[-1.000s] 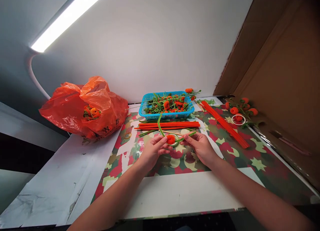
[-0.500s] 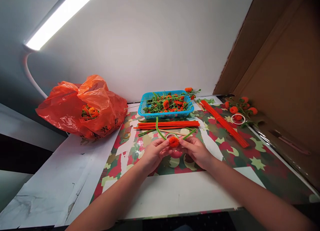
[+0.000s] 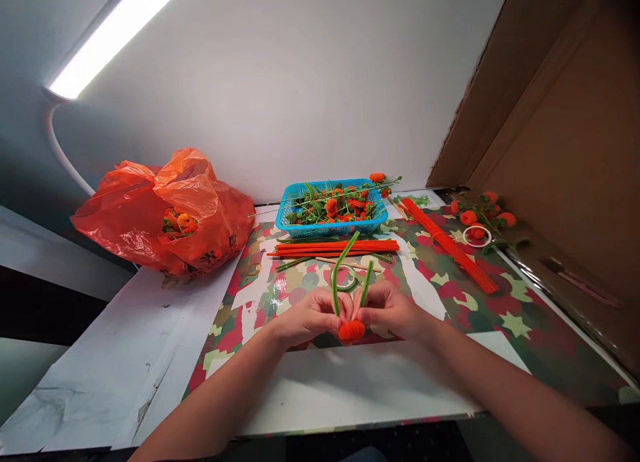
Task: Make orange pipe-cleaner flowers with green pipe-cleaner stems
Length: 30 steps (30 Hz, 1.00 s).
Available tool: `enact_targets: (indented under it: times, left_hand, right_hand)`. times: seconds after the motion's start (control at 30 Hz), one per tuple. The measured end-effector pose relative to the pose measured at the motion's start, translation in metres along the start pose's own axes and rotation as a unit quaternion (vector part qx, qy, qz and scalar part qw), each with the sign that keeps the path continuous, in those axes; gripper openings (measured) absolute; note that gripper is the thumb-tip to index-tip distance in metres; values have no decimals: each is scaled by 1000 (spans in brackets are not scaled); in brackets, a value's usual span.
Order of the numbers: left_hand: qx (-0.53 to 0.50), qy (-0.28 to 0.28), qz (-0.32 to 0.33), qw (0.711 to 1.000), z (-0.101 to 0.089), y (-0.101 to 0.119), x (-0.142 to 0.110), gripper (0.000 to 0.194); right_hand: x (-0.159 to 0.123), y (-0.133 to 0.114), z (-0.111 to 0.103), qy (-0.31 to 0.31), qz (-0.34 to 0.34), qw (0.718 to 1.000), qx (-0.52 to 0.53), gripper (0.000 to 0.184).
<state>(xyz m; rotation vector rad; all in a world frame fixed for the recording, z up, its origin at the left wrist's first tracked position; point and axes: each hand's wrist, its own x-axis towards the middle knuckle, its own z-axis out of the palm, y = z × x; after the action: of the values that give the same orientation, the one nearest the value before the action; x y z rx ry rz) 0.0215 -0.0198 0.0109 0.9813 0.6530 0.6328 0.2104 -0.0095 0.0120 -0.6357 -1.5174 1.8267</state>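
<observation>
Between my two hands, close to the table's front edge, is an orange pipe-cleaner flower [image 3: 352,331]. Two green pipe-cleaner ends [image 3: 367,283] rise from it, the left one longer and bent. My left hand [image 3: 313,317] pinches the flower's left side near the base of the longer green end. On the other side, my right hand [image 3: 387,310] has its thumb and fingers closed at the flower and the shorter green end. Just beyond my fingers lies a roll of tape [image 3: 345,278]. Behind it rests a bundle of orange pipe cleaners [image 3: 337,249].
A blue basket [image 3: 333,231] of orange flowers stands at the back. To the left sits an orange plastic bag [image 3: 220,202] with flowers inside. Another orange pipe-cleaner bundle [image 3: 450,247] and finished flowers [image 3: 469,218] lie on the right, beside a cardboard wall [image 3: 560,129].
Both hands have drawn the flower down toward me and tipped it, so its green ends now point upward, closer together. The tape roll behind has come into fuller view.
</observation>
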Motion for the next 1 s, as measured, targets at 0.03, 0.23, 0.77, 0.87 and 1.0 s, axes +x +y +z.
enact_targets:
  times: [0.03,0.23,0.77,0.87,1.0]
  left_hand:
    - [22,-4,2,1000,-1,2,-1,32]
    - [74,114,70,988,2,6,0,25]
    - [52,253,186,948,11,-6,9,27]
    - [74,260,206,941,12,-8,9,26]
    - [79,249,222,939,12,-10,10,25]
  right_hand:
    - [0,-2,0,10,-27,999,-34,35]
    - [-4,-6,-12,116,-194,941,-253,15]
    - [-6,0,0,257,-324,835,-363,15]
    - [-5,2,3,286,-304,836,-358,14]
    - [-3,7,2,298,-278,852,-328,11]
